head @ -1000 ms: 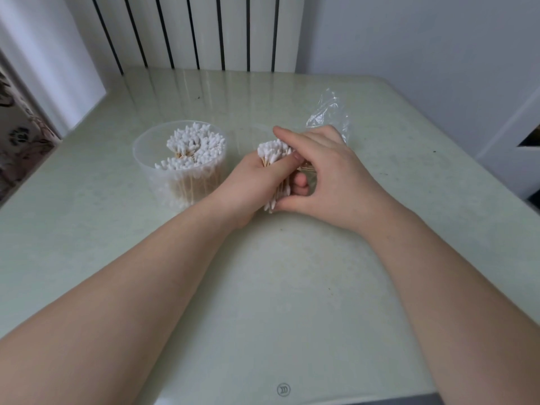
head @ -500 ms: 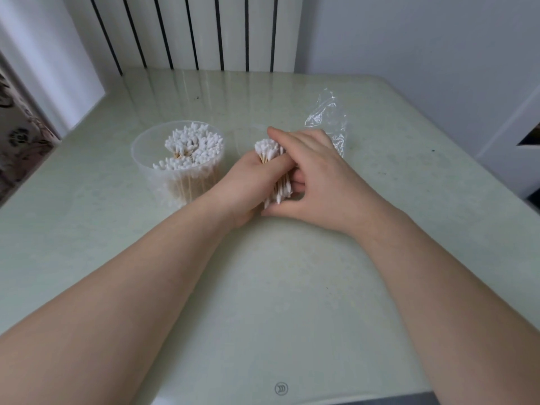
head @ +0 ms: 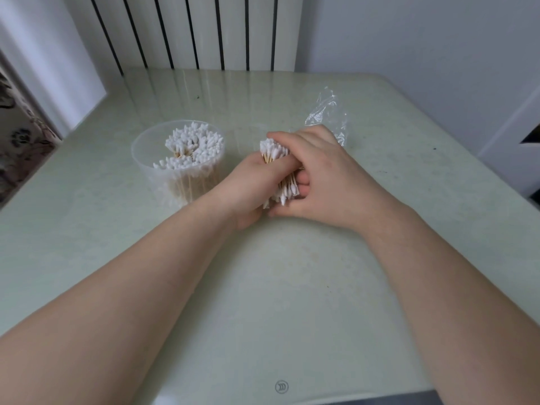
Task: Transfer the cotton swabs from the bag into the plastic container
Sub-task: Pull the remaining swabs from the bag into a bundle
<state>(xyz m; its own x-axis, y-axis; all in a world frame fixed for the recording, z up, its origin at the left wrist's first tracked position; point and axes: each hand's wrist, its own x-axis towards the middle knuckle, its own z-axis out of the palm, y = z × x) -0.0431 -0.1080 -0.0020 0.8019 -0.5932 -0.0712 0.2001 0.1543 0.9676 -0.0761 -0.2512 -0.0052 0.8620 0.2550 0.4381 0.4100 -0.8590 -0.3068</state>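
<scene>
Pale green, glossy surface [head: 292,287] carries all items of the task. The clear plastic container [head: 146,168] stands upright on it, left of centre. The container is partly filled: a mass of cotton swabs [head: 191,147] stands on end inside, crowded toward the right wall, with white tips up and wooden stems visible through the wall. The left part of the container interior is open.

Just right of the container, both hands meet over one bundle of swabs [head: 273,150]. The left hand [head: 248,185] grips the bundle around its middle, fingers curled around the stems. The right hand [head: 330,182] closes over the same bundle from the right side, with its fingers laid across the upper tips and its thumb under the lower tips. White tips project at the far end of the grip and at the near end. The bundle is tilted, with the far end higher.

The transparent bag [head: 328,112] lies crumpled on the surface directly behind the right hand. Its near end is hidden by that hand, so contact between the bag and the bundle cannot be determined.

Both bare forearms extend from the bottom corners of the view. A white panel with dark vertical slots [head: 204,30] stands behind the far edge of the surface.
</scene>
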